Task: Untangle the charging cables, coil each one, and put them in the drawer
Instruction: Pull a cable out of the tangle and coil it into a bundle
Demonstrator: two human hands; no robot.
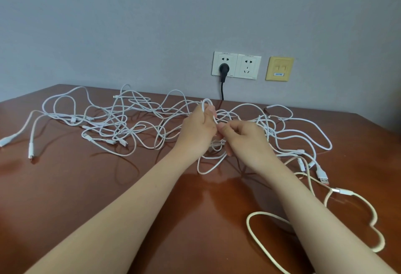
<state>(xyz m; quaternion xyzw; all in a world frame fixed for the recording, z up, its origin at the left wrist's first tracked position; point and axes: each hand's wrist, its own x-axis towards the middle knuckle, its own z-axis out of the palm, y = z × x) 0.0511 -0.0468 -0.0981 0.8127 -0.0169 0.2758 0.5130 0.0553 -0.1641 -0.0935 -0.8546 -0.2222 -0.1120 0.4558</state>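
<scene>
Left hand: the left hand [198, 128] is raised above the middle of the table, its fingers curled round a thin white braided cable loop [205, 105] that stands up above its knuckles.
Right hand: the right hand [245, 141] sits just beside the left, touching it at the fingertips. Its thumb and forefinger are pinched together on the same white strand, and the other fingers are curled under.
Held cable: below both hands the strand hangs down in a slack bend that reaches the tabletop, between the two forearms.
Cable tangle: a sprawling heap of white charging cables [121, 121] lies across the far half of the table, from the left edge to well past the right hand. Many strands cross one another, and several plug ends lie loose at the left.
Right-side plugs: a white USB plug with a metal end [323, 178] lies near the right forearm, among other small connectors.
Cream cable: a thicker cream-coloured cable [252, 233] lies apart from the heap at the near right, in wide wavy bends passing under the right forearm.
Table: a glossy reddish-brown wooden table [86, 197] bears everything.
Wall: a pair of white wall sockets [247, 67] sits on the grey wall behind, with a black round plug [224, 69] in the left one. A yellow wall plate [279, 68] is just beside them.
</scene>
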